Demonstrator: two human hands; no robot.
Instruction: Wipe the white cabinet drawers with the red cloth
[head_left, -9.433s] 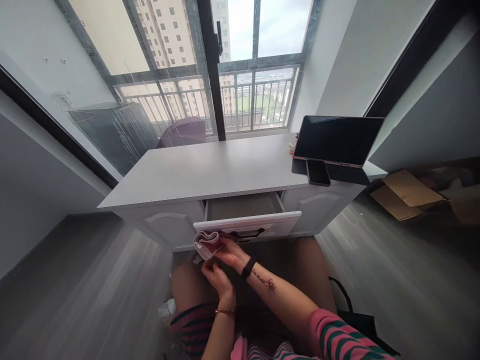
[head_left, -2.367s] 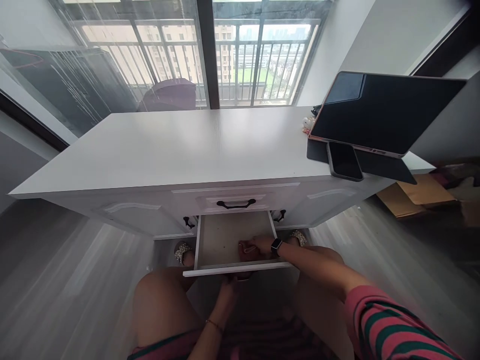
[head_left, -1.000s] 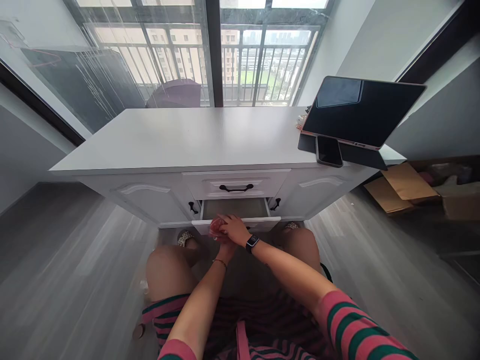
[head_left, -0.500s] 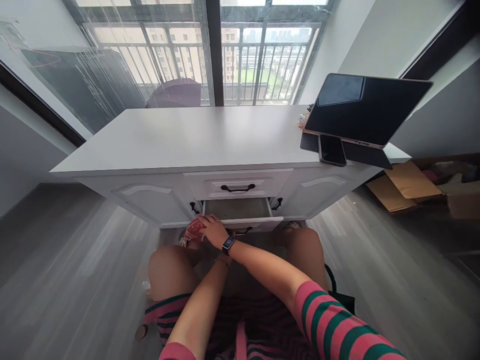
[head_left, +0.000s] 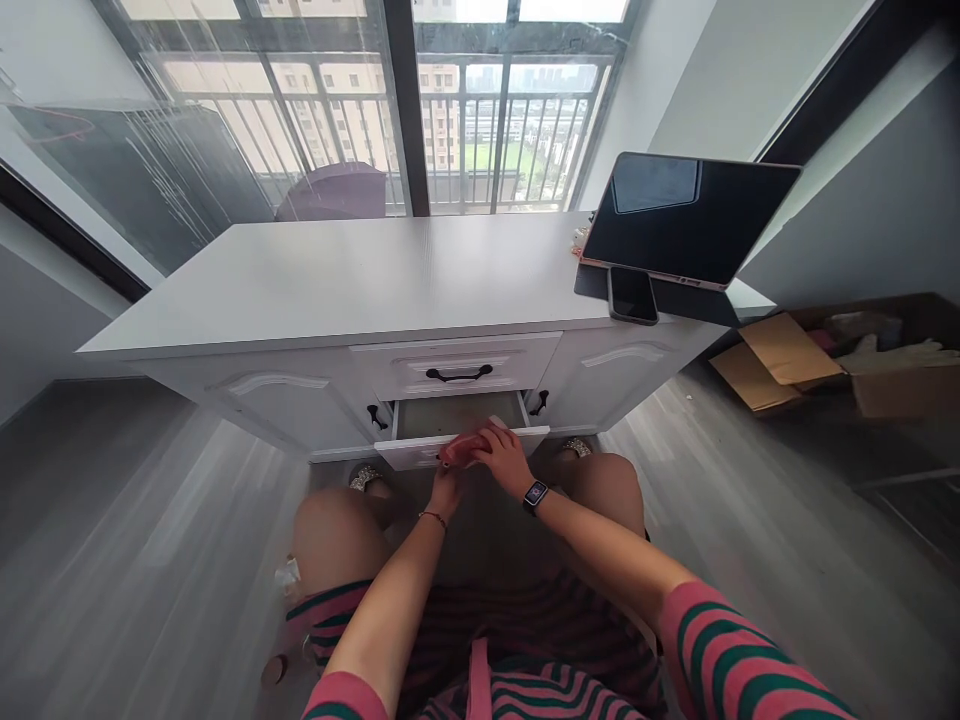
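Note:
I sit in front of a white desk (head_left: 360,290) with its lower middle drawer (head_left: 420,450) pulled partly out. My right hand (head_left: 504,458) presses a pink cloth (head_left: 461,448) onto the top edge of the drawer front. My left hand (head_left: 448,487) reaches up just below the cloth at the drawer front; its fingers are partly hidden, and whether they grip the handle I cannot tell. The upper drawer (head_left: 457,365) with a black handle is closed.
A dark tablet on a stand (head_left: 686,220) and a phone (head_left: 632,295) stand at the desk's right end. Cardboard boxes (head_left: 817,360) lie on the floor to the right. A window with a railing (head_left: 450,110) is behind the desk. My knees flank the drawer.
My right hand has slid the pink cloth from the left end of the drawer front's top edge toward the middle-right. The lower drawer stays partly open.

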